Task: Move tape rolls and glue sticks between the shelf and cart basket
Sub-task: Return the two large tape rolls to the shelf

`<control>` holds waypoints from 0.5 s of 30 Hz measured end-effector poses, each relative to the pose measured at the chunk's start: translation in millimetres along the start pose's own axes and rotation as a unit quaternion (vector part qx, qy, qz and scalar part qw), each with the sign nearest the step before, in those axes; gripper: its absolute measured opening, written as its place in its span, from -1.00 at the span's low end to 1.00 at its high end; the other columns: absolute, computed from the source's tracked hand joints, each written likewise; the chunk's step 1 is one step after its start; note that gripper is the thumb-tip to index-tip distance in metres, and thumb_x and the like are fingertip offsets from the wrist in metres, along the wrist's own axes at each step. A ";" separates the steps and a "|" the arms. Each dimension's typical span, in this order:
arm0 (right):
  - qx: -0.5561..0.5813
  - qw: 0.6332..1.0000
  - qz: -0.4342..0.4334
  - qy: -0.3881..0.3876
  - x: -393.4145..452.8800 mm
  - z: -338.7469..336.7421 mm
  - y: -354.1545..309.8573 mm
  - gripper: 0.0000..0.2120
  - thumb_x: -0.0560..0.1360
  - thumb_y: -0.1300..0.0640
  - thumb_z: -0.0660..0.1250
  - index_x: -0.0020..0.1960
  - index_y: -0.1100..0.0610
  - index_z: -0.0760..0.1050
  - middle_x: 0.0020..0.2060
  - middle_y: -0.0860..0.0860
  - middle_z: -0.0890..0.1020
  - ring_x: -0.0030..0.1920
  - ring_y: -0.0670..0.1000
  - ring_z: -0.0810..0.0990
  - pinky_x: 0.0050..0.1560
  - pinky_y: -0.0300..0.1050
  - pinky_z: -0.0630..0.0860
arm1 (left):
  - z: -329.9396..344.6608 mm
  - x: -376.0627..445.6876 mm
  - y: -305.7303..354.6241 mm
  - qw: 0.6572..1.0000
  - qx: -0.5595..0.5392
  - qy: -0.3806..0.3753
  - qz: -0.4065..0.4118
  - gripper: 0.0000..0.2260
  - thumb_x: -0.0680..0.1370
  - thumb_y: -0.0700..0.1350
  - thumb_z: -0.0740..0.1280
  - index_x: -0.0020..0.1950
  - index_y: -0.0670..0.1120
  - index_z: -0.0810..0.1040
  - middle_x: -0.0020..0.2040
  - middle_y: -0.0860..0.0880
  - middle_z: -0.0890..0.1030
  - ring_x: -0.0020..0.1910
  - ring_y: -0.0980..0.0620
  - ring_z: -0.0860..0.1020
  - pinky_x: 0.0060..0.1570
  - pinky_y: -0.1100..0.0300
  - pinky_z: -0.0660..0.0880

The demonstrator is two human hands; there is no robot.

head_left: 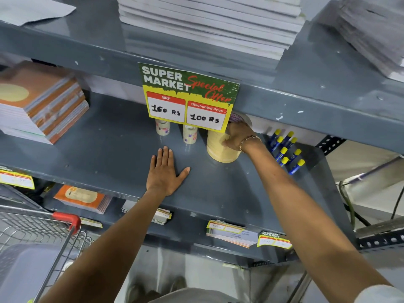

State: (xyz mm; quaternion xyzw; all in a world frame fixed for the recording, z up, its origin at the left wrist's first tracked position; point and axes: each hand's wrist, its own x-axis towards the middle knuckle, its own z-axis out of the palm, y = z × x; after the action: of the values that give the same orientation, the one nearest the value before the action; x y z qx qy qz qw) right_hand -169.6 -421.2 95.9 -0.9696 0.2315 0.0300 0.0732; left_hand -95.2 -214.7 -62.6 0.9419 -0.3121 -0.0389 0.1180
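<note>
A stack of tan tape rolls (219, 149) stands on the grey shelf (109, 136), partly behind the price sign. My right hand (237, 136) grips the upper part of this stack, fingers curled round its side. Another tape roll (240, 118) sits just above the hand, half hidden by the sign. Two small clear tape rolls (162, 127) (189, 134) stand upright to the left. Several blue glue sticks with yellow caps (286, 150) lie to the right of my wrist. My left hand (165, 173) lies flat on the shelf, fingers straight, holding nothing.
A green and yellow price sign (188, 97) hangs from the upper shelf edge. Notebook stacks (41, 101) sit at the shelf's left. The wire cart basket (32, 235) with a red handle stands at lower left. Paper stacks fill the top shelf (209, 20).
</note>
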 end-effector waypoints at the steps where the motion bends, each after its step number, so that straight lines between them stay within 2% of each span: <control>1: 0.001 1.000 -0.001 0.003 -0.3 0.5 -0.5 -0.62 0.38 0.14 0.42 0.17 0.16 0.49 0.13 0.14 0.62 0.16 0.19 0.56 0.10 -0.11 0.47 | -0.1 0.1 -0.2 1.000 0.000 -0.001 0.001 -0.16 0.47 0.42 -0.18 0.54 -0.16 -0.12 0.58 -0.11 -0.06 0.56 -0.06 -0.13 0.55 -0.04 -0.11; 5: -0.018 1.000 -0.003 -0.004 -3.4 -2.3 -3.4 -0.54 0.41 0.12 0.40 0.28 0.14 0.43 0.21 0.12 0.58 0.24 0.16 0.51 0.25 -0.08 0.43 | 0.1 0.1 -0.6 1.000 0.001 -0.001 0.002 -0.16 0.47 0.42 -0.18 0.54 -0.16 -0.12 0.58 -0.11 -0.06 0.56 -0.06 -0.13 0.55 -0.04 -0.11; 8: -0.072 0.997 0.016 -0.021 -14.1 -13.9 -11.9 -0.44 0.42 0.02 0.40 0.36 0.11 0.36 0.33 0.09 0.49 0.36 0.15 0.41 0.38 0.03 0.30 | -1.5 0.9 0.0 1.000 -0.009 -0.007 0.006 -0.17 0.49 0.40 -0.15 0.53 -0.17 -0.14 0.58 -0.12 -0.08 0.56 -0.07 -0.14 0.54 -0.04 -0.11; 9: -0.068 0.997 0.019 0.003 -20.0 -17.0 -18.8 -0.45 0.42 0.00 0.41 0.36 0.11 0.37 0.34 0.10 0.48 0.36 0.17 0.40 0.38 0.06 0.30 | -3.2 0.4 0.5 1.000 -0.020 -0.005 0.011 -0.19 0.50 0.38 -0.12 0.53 -0.16 -0.15 0.58 -0.11 -0.09 0.56 -0.07 -0.14 0.54 -0.05 -0.11; 11: 0.008 0.994 -0.003 0.106 -33.2 -17.4 -47.6 -0.60 0.45 0.09 0.38 0.25 0.18 0.49 0.24 0.18 0.57 0.27 0.22 0.49 0.27 0.03 0.40 | -9.9 -3.5 -5.6 0.999 -0.049 0.009 0.022 -0.23 0.53 0.33 -0.07 0.53 -0.14 -0.20 0.58 -0.10 -0.13 0.56 -0.07 -0.15 0.53 -0.05 -0.11; 13: 0.081 0.979 -0.035 0.186 -46.8 -7.1 -85.4 -0.73 0.49 0.15 0.30 0.16 0.23 0.55 0.15 0.24 0.62 0.19 0.24 0.54 0.18 -0.01 0.38 | -21.8 -9.5 -15.7 0.996 -0.074 0.031 0.027 -0.26 0.55 0.29 -0.05 0.53 -0.13 -0.24 0.58 -0.09 -0.16 0.55 -0.06 -0.17 0.52 -0.03 -0.15; 15: 0.108 0.977 -0.107 0.152 -55.2 17.9 -132.9 -0.69 0.55 0.13 0.22 0.24 0.20 0.50 0.21 0.19 0.58 0.23 0.18 0.52 0.23 -0.03 0.38 | -36.6 -24.2 -44.5 0.992 -0.103 0.072 -0.001 -0.28 0.58 0.23 0.01 0.52 -0.15 -0.23 0.58 -0.10 -0.15 0.55 -0.06 -0.18 0.51 0.00 -0.17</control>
State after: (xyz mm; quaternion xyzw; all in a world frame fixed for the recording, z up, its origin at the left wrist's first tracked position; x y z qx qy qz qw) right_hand -159.0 -276.7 100.3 -0.9683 0.1372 -0.1509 0.1441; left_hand -83.5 -158.4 -38.1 0.9253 -0.2963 -0.0025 0.2365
